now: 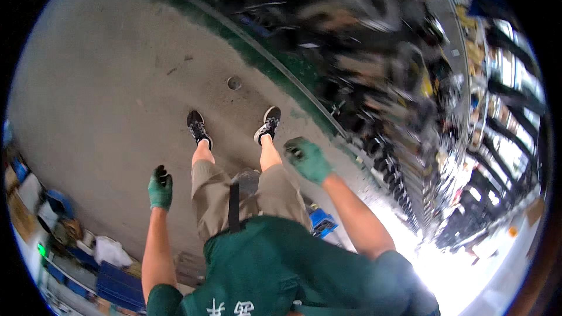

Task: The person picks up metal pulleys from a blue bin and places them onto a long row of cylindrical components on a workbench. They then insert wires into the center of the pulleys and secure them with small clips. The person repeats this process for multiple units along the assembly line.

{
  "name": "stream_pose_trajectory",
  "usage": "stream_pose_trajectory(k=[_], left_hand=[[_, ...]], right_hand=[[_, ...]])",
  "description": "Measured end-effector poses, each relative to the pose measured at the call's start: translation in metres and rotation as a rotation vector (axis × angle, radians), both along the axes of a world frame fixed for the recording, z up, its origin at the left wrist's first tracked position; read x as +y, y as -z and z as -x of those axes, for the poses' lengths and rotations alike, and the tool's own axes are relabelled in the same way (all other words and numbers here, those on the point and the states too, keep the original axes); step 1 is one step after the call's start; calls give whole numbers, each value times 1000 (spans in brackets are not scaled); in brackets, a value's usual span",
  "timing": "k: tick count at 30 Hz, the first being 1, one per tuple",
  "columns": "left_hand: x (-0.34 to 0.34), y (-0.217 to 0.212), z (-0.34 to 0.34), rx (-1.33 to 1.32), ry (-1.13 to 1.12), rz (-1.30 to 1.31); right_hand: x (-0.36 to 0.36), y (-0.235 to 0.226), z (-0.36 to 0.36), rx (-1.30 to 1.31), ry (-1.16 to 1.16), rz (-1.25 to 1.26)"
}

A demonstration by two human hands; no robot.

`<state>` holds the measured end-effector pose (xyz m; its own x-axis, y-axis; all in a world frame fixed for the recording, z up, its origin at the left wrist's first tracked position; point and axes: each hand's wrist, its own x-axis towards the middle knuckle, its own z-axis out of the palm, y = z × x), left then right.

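left hand [160, 188]: green work glove with dark fingertips, hanging free by the left thigh, fingers curled in loosely, nothing in them.
right hand [308, 160]: same green glove, raised in front of the right knee, fingers bent partway, palm empty, touching nothing.
nearest thing to right hand: blue crate [322, 222], on the floor below the right forearm, just behind the right leg, well clear of the glove.
stance: person standing, khaki shorts, green shirt, black sneakers [198, 127] flat on the floor.
floor [105, 82]: bare grey concrete, small round drain cover [234, 83] ahead of the feet.
right side: green-painted strip [275, 64] along the floor edge, blurred dark parts racks beyond, detail unreadable.
lower left: blue bins [117, 284], white bag [110, 251].
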<state>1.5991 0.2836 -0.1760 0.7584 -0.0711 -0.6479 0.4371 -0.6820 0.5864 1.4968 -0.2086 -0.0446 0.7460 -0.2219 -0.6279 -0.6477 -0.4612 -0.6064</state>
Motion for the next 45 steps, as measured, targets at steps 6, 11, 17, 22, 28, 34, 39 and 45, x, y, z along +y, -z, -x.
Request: stream_pose_trajectory(k=[6, 11, 17, 22, 28, 34, 39, 45], left_hand=[[80, 60, 39, 141, -369, 0], [163, 91, 190, 409, -491, -180], [170, 85, 337, 829, -674, -213], [131, 88, 266, 733, -731, -123], [143, 81, 214, 615, -795, 26], [131, 60, 50, 601, -460, -8], [-23, 10, -117, 386, -57, 19], [-192, -105, -113, 316, 331, 138]], right_hand=[[52, 291, -73, 283, -445, 159], [32, 552, -98, 260, -452, 448], [68, 663, -182, 368, -487, 640], [41, 644, -170, 265, -405, 559], [63, 427, -2, 202, -411, -111], [62, -5, -3, 54, -71, -73], [-9, -163, 85, -321, 437, 91], [-84, -259, 167, -630, 827, 924]])
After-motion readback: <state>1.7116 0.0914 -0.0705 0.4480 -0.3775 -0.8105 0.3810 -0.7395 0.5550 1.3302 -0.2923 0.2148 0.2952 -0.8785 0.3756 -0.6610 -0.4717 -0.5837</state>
